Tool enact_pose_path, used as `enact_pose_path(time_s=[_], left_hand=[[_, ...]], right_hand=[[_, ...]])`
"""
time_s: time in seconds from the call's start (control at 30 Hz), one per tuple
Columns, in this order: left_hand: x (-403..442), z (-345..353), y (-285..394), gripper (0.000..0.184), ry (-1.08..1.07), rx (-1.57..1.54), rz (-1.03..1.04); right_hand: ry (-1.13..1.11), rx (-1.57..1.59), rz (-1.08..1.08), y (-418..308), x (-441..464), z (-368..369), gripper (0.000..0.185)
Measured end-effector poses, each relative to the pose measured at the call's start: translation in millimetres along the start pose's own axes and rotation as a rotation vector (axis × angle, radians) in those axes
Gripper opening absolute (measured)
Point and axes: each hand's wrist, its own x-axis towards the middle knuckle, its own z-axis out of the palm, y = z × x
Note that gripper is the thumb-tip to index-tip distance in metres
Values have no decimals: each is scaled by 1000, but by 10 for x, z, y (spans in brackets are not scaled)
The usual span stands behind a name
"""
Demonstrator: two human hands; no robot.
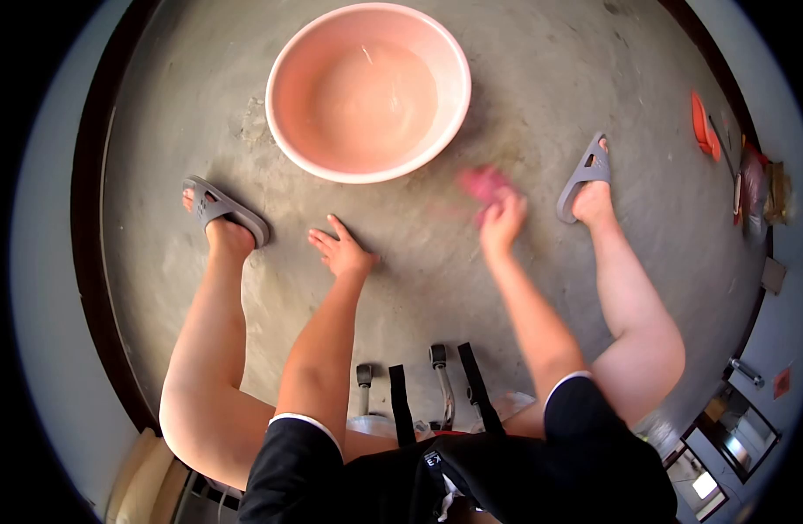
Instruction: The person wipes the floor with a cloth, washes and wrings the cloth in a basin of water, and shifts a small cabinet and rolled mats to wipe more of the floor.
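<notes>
A pink-red cloth (484,185), blurred by motion, hangs from my right hand (504,220), whose fingers are closed on it. To the left, my left hand (341,251) is held over the floor with its fingers apart and nothing in it. Beyond both hands stands a round pink basin (283,105) with what looks like clear water inside. The cloth is outside the basin, to the lower right of its rim.
Grey slippers (231,212) are on my feet, one on each side of the concrete floor (419,288). A red dustpan-like object (702,124) and plastic bags (754,192) lie by the right wall. Metal legs (444,393) stand between my thighs.
</notes>
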Motion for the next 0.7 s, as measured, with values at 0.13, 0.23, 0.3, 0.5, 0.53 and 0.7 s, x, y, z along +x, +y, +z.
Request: enact_pose_path(time_s=[0.13, 0.23, 0.3, 0.5, 0.53, 0.7], left_hand=[[20, -20, 34, 133, 0, -35, -24], [95, 65, 6, 133, 19, -64, -13], [129, 87, 1, 134, 16, -56, -20], [160, 78, 8, 130, 50, 11, -14], [153, 72, 17, 127, 52, 25, -2], [145, 38, -8, 124, 48, -16, 13]], right_hand=[[-254, -344, 195, 797, 553, -86, 45], [-294, -353, 292, 784, 2, -35, 54], [-382, -379, 153, 305, -796, 26, 57], [-717, 106, 75, -836, -2042, 16, 40], [-579, 257, 163, -833, -1955, 93, 36], [-47, 159, 126, -327, -598, 349, 30]])
